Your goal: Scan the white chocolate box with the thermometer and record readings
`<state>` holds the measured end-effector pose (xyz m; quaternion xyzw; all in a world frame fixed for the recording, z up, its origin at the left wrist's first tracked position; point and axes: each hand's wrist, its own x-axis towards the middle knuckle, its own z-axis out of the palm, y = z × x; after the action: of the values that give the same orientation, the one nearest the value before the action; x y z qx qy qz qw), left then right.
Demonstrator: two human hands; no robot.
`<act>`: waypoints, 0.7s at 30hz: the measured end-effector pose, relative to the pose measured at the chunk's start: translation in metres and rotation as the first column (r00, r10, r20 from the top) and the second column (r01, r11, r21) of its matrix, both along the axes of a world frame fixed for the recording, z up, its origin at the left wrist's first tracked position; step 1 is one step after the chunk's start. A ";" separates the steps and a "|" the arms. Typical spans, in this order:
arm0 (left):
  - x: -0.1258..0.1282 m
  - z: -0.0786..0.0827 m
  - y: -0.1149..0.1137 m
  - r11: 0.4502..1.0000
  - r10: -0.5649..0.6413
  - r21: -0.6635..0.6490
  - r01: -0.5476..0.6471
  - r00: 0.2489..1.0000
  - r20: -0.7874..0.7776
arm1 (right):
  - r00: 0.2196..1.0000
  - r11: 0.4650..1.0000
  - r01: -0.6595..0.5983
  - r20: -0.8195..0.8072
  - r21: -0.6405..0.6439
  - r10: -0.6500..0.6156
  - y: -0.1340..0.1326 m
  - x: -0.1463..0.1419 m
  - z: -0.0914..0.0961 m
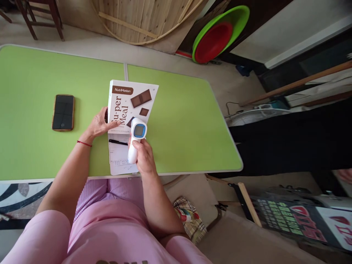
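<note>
My right hand (143, 156) grips a white infrared thermometer (134, 150) by its handle, its small blue-framed screen facing me. With my left hand (100, 124) I hold the left side of a white meal box (140, 113) printed with chocolate pieces, the thumb over its front. The box stands tilted on the table, and the thermometer's head covers part of its lower right. Below the box lies a paper sheet (121, 167) with writing and a table on it. A black pen (117, 142) rests across the sheet, one end reaching my right hand.
The green folding table (181, 121) has a seam (125, 71) behind the box. A phone (63, 112) in a brown case lies to the left. Beyond the table stand a round wooden board (132, 22), a green basin (242, 18) and a red basin (214, 42). Checked cloth (196, 227) lies near my right side.
</note>
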<state>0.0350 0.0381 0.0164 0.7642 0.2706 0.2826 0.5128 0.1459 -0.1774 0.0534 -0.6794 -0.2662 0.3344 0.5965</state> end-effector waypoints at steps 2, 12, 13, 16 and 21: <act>-0.001 0.000 0.001 1.000 0.000 0.025 0.000 1.000 -0.001 | 1.000 1.000 0.014 0.000 0.015 -0.014 -0.005 0.001 0.006; -0.009 -0.006 0.014 0.996 0.006 0.090 -0.002 0.999 -0.038 | 0.964 0.986 0.146 0.211 0.082 -0.160 -0.030 0.019 0.008; -0.009 -0.006 0.014 0.998 0.005 0.064 -0.002 0.999 -0.049 | 0.947 0.985 0.153 0.273 0.080 -0.169 -0.033 0.028 0.004; -0.008 -0.005 0.013 1.000 0.000 -0.022 -0.001 0.999 -0.045 | 0.837 0.981 0.196 0.519 0.013 -0.174 -0.041 0.060 -0.015; -0.005 -0.003 0.009 0.997 -0.007 -0.078 0.011 0.999 0.051 | 0.646 0.945 0.222 0.762 -0.241 0.043 -0.048 0.105 -0.052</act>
<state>0.0297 0.0472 0.0136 0.7373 0.2650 0.2886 0.5503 0.2505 -0.2254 0.0016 -0.8545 -0.3998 0.0272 0.3306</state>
